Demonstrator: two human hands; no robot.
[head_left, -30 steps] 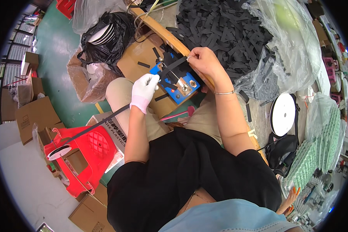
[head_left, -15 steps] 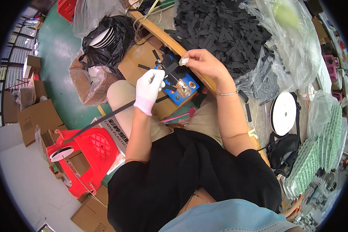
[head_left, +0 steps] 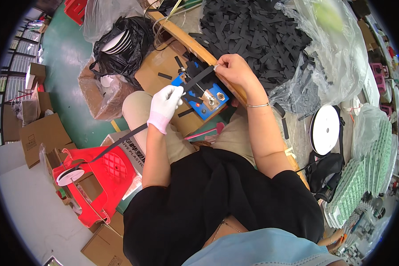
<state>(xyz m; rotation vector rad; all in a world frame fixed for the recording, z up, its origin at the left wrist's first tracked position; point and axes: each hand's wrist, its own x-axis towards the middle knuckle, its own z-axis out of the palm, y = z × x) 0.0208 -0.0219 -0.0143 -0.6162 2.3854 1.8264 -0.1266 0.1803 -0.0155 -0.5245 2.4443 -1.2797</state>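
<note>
A black strap (head_left: 198,80) runs taut between my two hands, slanting up to the right. My left hand (head_left: 165,104), in a white glove, pinches the strap over my knee. The strap's free end is in the fingertips of my right hand (head_left: 236,71), bare but for a white covering on a fingertip, at the wooden table edge (head_left: 188,40). Below the stretched strap sits a blue device (head_left: 202,111) with metal fittings and a red button. Behind my left hand the strap trails down to a white reel (head_left: 70,176) by the red stool (head_left: 115,166).
Cut black strips (head_left: 252,40) lie heaped on plastic film (head_left: 341,57) on the table. A large white reel (head_left: 326,130) stands at right, near stacked green trays (head_left: 363,173). Several loose strips lie on the cardboard (head_left: 153,66); a black bag (head_left: 131,44) of white discs sits beyond.
My hands have drawn apart: the left moved down and left, the right slightly right. More strap now spans between them. The strap near the reel hangs slacker.
</note>
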